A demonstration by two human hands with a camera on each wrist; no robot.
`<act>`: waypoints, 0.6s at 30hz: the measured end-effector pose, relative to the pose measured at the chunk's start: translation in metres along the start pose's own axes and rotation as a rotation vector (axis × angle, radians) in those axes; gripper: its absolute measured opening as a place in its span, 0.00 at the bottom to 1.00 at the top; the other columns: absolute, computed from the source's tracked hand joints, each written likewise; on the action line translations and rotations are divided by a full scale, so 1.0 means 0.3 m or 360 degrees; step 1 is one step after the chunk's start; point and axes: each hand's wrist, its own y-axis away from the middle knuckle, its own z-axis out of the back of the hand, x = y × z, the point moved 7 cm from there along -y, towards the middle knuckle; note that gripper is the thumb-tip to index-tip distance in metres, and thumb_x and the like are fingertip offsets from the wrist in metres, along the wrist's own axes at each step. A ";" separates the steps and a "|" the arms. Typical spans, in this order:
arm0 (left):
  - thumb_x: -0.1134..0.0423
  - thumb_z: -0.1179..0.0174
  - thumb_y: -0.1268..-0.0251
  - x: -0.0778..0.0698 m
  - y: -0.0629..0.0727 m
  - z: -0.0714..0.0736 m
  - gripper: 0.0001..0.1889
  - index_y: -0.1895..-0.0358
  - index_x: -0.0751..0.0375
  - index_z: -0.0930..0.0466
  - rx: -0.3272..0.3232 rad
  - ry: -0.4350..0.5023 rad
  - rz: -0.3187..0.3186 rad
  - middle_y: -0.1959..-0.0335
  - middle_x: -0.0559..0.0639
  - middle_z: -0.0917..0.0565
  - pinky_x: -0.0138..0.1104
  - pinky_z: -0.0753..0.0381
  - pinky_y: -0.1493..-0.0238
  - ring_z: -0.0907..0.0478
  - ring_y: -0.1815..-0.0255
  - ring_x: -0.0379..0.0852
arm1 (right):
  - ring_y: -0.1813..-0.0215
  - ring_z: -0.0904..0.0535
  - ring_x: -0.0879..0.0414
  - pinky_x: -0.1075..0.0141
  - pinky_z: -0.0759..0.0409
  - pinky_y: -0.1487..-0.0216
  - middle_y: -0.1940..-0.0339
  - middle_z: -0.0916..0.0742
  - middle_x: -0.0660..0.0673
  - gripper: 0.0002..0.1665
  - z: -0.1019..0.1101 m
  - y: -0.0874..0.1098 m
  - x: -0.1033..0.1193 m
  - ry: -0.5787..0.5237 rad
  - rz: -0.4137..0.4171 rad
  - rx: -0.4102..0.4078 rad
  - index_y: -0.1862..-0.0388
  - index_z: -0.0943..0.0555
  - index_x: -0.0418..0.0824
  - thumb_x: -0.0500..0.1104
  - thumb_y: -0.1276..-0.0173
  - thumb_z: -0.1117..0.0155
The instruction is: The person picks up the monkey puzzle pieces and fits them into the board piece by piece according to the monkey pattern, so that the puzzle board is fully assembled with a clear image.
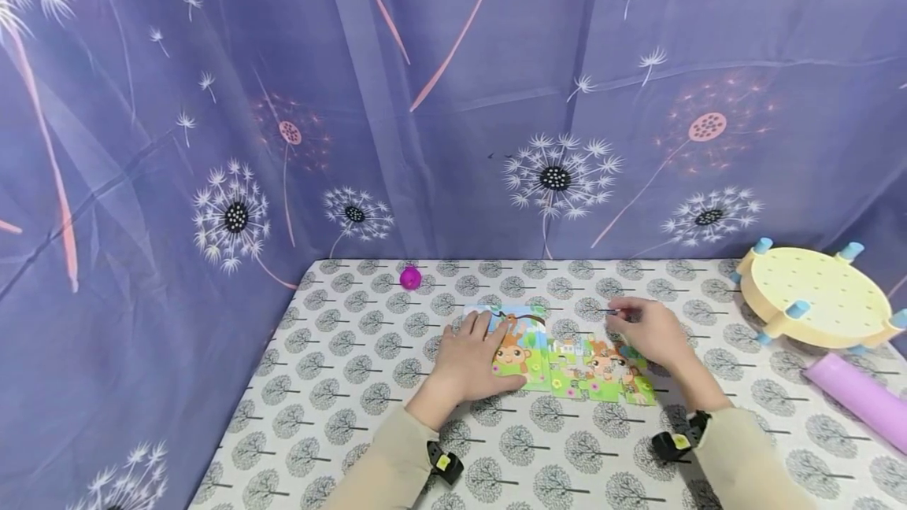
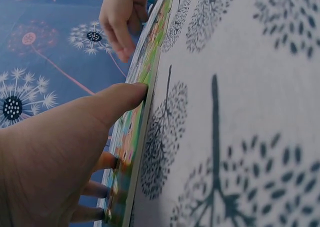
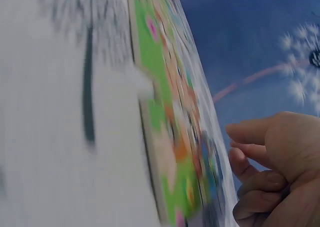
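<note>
My left hand (image 1: pixel 469 360) lies on the left part of a jigsaw puzzle (image 1: pixel 526 372) with a cartoon monkey, its fingers spread over the picture. In the left wrist view the thumb (image 2: pixel 131 94) rests at the puzzle's near edge. Further right is a second puzzle section (image 1: pixel 598 372), showing another monkey face, with a stepped, uneven upper outline. Just above that section's upper right hovers my right hand (image 1: pixel 652 333), thumb and fingers bent together. Whether a small piece is between its fingertips is unclear; in the right wrist view the fingers (image 3: pixel 245 162) show nothing distinct between them.
A small magenta ball-like object (image 1: pixel 410 278) sits near the table's back edge. To the right stands a pale yellow oval item with blue-tipped legs (image 1: pixel 818 297), beside a purple roll (image 1: pixel 860 400). The tree-patterned cloth (image 1: pixel 383 400) covers the table, with a dandelion-print curtain (image 1: pixel 453 179) behind.
</note>
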 end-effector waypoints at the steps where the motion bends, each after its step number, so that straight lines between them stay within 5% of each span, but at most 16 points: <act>1: 0.15 0.56 0.41 -0.001 -0.001 -0.001 0.54 0.15 0.38 0.50 -0.0001 0.0004 0.0004 0.16 0.53 0.44 0.64 0.36 0.27 0.47 0.18 0.58 | 0.76 0.26 0.55 0.63 0.29 0.75 0.61 0.13 0.45 0.24 0.014 0.005 -0.014 0.0014 -0.0009 -0.0001 0.40 0.17 0.33 0.48 0.26 0.31; 5: 0.15 0.56 0.40 -0.007 -0.003 -0.001 0.53 0.15 0.36 0.52 0.0013 0.0021 0.0001 0.15 0.48 0.46 0.65 0.35 0.28 0.48 0.17 0.60 | 0.66 0.22 0.54 0.61 0.24 0.65 0.62 0.14 0.46 0.33 0.039 0.015 -0.064 0.0041 -0.0055 0.0038 0.37 0.20 0.30 0.55 0.28 0.29; 10: 0.16 0.55 0.39 -0.014 -0.005 0.000 0.51 0.15 0.34 0.50 0.0009 0.0025 -0.0022 0.15 0.46 0.46 0.67 0.34 0.30 0.47 0.18 0.64 | 0.65 0.24 0.52 0.62 0.24 0.65 0.61 0.17 0.45 0.42 0.034 0.015 -0.090 0.0048 -0.0085 0.0092 0.34 0.23 0.29 0.59 0.32 0.26; 18: 0.15 0.52 0.43 -0.011 -0.013 -0.012 0.52 0.16 0.32 0.48 0.0018 0.0132 -0.0035 0.15 0.48 0.48 0.74 0.39 0.32 0.49 0.18 0.67 | 0.69 0.30 0.53 0.62 0.29 0.69 0.65 0.21 0.46 0.37 0.028 0.001 -0.086 0.0153 -0.0058 0.0141 0.42 0.20 0.34 0.59 0.37 0.23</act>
